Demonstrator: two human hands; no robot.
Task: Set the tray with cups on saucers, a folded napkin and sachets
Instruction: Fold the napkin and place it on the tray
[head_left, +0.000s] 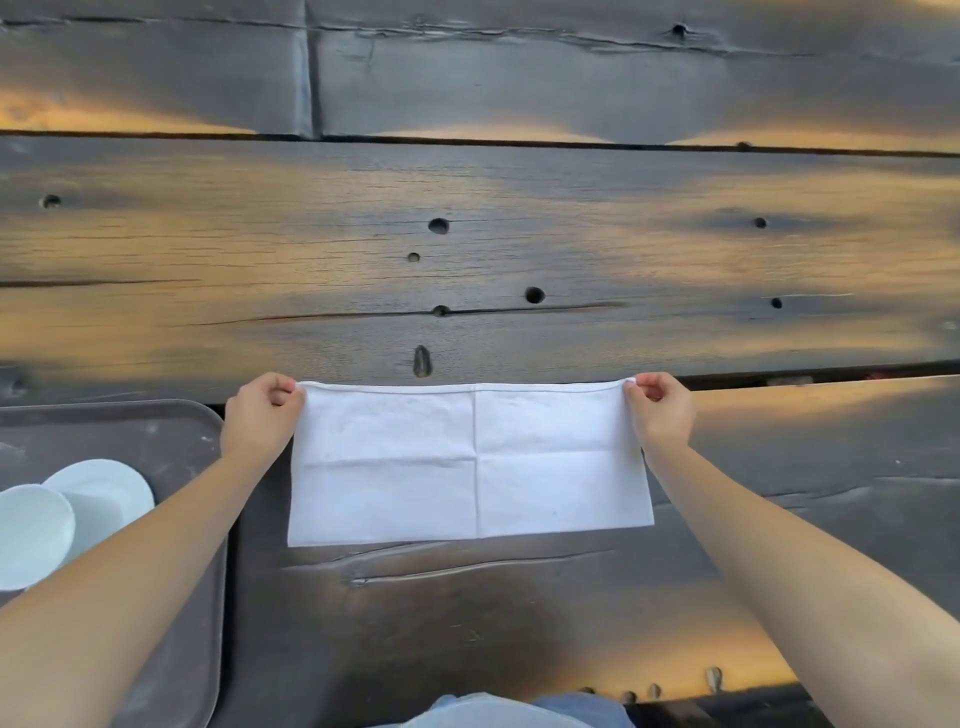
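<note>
A white cloth napkin lies as a long rectangle, folded once, on the dark wooden table in front of me. My left hand pinches its far left corner and my right hand pinches its far right corner. A dark grey tray sits at the left, partly under my left forearm. On the tray stand a white cup and a white saucer beside it, both partly cut off or covered. No sachets are in view.
The table is made of rough dark planks with knot holes and cracks, stretching far ahead. Its near edge runs along the bottom right, by my lap.
</note>
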